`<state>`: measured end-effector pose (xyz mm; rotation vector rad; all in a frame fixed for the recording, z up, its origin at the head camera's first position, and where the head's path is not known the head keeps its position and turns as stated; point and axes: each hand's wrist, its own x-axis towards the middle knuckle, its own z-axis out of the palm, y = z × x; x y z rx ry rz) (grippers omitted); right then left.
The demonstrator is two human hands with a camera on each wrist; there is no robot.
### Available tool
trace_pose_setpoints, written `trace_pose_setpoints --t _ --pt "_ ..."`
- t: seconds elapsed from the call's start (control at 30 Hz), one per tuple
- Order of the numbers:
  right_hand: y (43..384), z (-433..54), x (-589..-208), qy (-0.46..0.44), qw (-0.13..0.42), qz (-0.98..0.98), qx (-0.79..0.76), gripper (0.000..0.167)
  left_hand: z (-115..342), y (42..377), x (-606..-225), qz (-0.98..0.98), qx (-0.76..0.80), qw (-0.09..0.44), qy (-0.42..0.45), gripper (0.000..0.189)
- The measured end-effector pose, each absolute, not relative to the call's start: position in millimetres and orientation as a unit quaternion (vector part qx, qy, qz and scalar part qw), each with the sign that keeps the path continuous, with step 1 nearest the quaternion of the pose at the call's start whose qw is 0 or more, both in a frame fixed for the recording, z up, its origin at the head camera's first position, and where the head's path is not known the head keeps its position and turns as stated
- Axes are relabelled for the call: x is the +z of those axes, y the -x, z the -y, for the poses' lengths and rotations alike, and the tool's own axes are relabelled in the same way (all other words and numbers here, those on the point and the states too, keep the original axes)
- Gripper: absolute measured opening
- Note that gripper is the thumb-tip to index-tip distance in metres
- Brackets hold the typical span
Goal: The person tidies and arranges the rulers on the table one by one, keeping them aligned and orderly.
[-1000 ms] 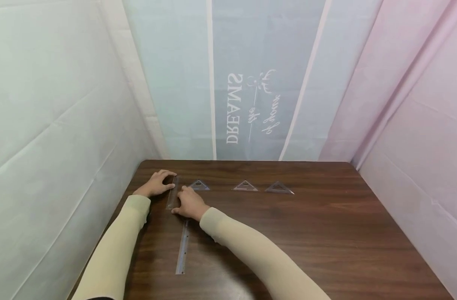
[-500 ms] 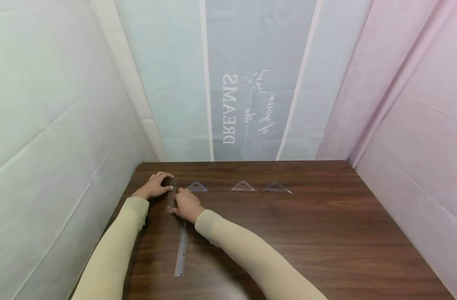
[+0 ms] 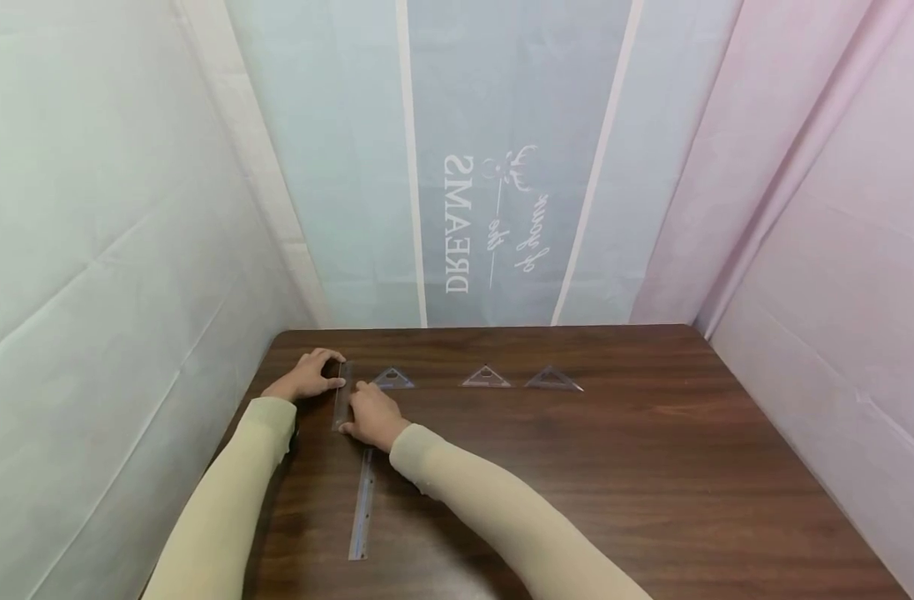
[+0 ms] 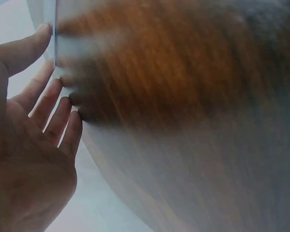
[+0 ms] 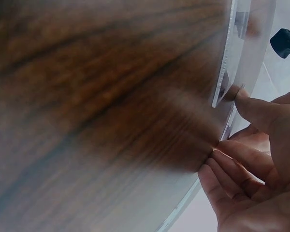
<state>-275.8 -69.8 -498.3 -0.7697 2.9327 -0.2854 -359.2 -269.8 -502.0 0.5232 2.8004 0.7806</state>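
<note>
A clear ruler [image 3: 342, 404] lies flat on the wooden table near its far left corner, pointing away from me. My left hand [image 3: 304, 377] touches its left edge with the thumb and fingertip, fingers fairly straight. On the other side my right hand [image 3: 377, 414] rests its fingertips along the right edge, the thumb at the near end. In the left wrist view, the left thumb meets a thin bluish ruler edge [image 4: 54, 34]. The right wrist view has the right hand [image 5: 261, 159] with its fingertips at the table surface. Part of the ruler is behind the fingers.
A second clear ruler [image 3: 362, 510] with a blue stripe lies nearer me. Set squares stand in a row on the right: a blue-marked one [image 3: 393, 380], a clear one [image 3: 486, 377] and a darker one [image 3: 554, 380]. Curtains surround the table [image 3: 651, 467].
The ruler between my hands has turned slightly, its far end shifting left, so it lies straighter. Both hands keep their places on it. The head view has shifted a little.
</note>
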Motion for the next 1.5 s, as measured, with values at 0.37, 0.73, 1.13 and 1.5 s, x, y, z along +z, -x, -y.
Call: trace_pose_setpoints --t 0.37,0.73,1.13,1.5 --pt "272 73 -501 0.258 0.038 -0.961 -0.088 0.053 277 354 -504 -0.935 0.292 0.080 -0.184 0.051" --pt "269 73 -504 0.250 0.040 -0.960 -0.122 0.054 278 350 -503 -0.918 0.350 0.080 -0.168 0.047" --pt "270 71 -506 0.241 0.037 -0.960 -0.137 0.057 283 348 -508 -0.891 0.410 0.104 -0.162 0.054" --pt "272 63 -505 0.255 0.043 -0.953 -0.157 0.063 284 342 -510 -0.889 0.429 0.098 -0.127 0.059"
